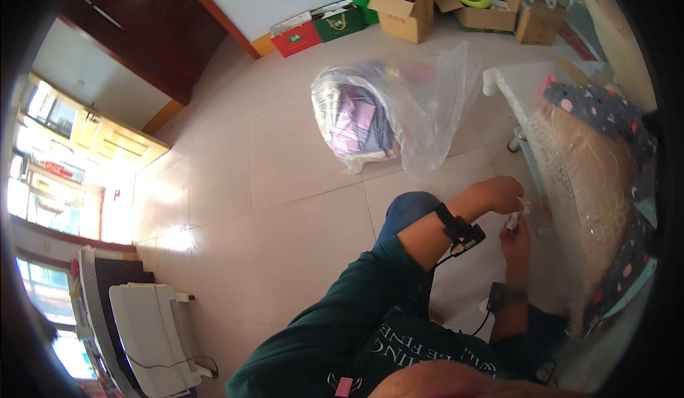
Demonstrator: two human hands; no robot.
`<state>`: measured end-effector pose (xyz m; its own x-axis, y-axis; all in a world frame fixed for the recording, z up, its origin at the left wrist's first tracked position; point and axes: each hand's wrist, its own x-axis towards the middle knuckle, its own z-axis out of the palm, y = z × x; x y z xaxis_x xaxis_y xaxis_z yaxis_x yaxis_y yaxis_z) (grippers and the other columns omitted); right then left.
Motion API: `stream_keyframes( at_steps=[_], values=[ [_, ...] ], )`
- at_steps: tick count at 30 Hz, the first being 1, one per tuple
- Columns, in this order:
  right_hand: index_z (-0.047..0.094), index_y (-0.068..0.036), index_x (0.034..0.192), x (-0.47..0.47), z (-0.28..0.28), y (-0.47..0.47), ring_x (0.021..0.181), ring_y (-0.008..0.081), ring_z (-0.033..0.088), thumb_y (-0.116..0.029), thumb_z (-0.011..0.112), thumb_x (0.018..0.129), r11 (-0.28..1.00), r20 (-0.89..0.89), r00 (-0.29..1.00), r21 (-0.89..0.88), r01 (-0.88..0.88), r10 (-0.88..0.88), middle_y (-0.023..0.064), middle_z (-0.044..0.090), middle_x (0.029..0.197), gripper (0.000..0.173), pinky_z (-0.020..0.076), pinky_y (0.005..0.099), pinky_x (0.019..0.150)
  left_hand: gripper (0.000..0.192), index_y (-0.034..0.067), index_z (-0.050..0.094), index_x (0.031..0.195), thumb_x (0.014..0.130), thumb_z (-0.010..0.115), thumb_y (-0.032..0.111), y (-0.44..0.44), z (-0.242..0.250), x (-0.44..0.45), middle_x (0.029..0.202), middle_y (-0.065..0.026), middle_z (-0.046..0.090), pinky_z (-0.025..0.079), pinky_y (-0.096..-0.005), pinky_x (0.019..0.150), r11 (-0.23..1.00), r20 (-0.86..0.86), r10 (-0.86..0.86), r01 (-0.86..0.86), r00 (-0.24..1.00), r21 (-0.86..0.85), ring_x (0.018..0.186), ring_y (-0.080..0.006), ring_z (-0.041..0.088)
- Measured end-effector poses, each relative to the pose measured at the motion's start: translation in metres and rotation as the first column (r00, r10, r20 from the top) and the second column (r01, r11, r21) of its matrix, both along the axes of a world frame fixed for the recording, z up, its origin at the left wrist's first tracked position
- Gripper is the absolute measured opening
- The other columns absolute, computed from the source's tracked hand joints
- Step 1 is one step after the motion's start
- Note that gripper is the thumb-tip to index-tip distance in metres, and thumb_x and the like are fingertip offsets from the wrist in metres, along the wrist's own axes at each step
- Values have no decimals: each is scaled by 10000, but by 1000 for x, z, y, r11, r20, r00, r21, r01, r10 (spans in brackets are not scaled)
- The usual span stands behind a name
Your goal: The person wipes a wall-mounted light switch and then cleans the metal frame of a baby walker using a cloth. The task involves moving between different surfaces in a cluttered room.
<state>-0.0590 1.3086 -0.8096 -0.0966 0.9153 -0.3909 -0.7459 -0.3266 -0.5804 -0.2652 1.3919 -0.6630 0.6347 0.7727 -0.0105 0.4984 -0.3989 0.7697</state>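
Observation:
My left hand (499, 194) is bent over my right hand (515, 240), both beside the edge of a low table at the right. Between the fingers of both hands is a small crumpled whitish piece (512, 220), thin like tissue or plastic film; its exact kind cannot be told. Wispy ends of it show by my left fingertips. On the floor ahead lies a clear plastic bag (438, 115) with folded purple and grey cloth (355, 117) inside. A beige cloth or cushion (582, 157) and dark star-patterned fabric (593, 104) lie on the table.
The table's white lace-like edge (521, 107) runs close by my hands. Cardboard boxes (403, 21), a red gift bag (296, 37) and a green gift bag (342, 26) line the far wall. A white appliance-like object (141, 334) with a cord stands at the lower left.

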Motion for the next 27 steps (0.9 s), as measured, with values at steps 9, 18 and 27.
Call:
stream_keyframes(
  at_steps=[9, 18, 27],
  values=[
    [661, -195, 1079, 135, -138, 28, 653, 80, 547, -393, 653, 973, 959, 275, 950, -195, 207, -149, -49, 624, 834, 224, 452, 230, 569, 303, -3, 724, 954, 792, 665, 247, -4, 3, 12, 970, -211, 702, 530, -477, 864, 999, -309, -34, 26, 950, -29, 969, -396, 667],
    [603, -25, 1244, 233, -188, 36, 960, 395, 666, -174, 634, 866, 949, 762, -635, -93, -301, -126, 195, 694, 1066, 408, 546, 452, 823, 226, -12, 710, 839, 739, 672, 188, -8, 1, 14, 875, -227, 691, 540, -487, 793, 1000, -356, 4, -7, 934, -8, 879, -413, 672],
    [558, 1, 1349, 305, -253, 74, 1184, 356, 601, -201, 627, 923, 944, 462, -838, -7, -330, -289, 254, 604, 1307, 477, 409, 430, 1093, 131, -7, 666, 680, 701, 657, 122, -15, -8, 2, 701, -195, 642, 530, -492, 704, 996, -330, 53, -27, 942, 85, 743, -397, 655]
  ],
)
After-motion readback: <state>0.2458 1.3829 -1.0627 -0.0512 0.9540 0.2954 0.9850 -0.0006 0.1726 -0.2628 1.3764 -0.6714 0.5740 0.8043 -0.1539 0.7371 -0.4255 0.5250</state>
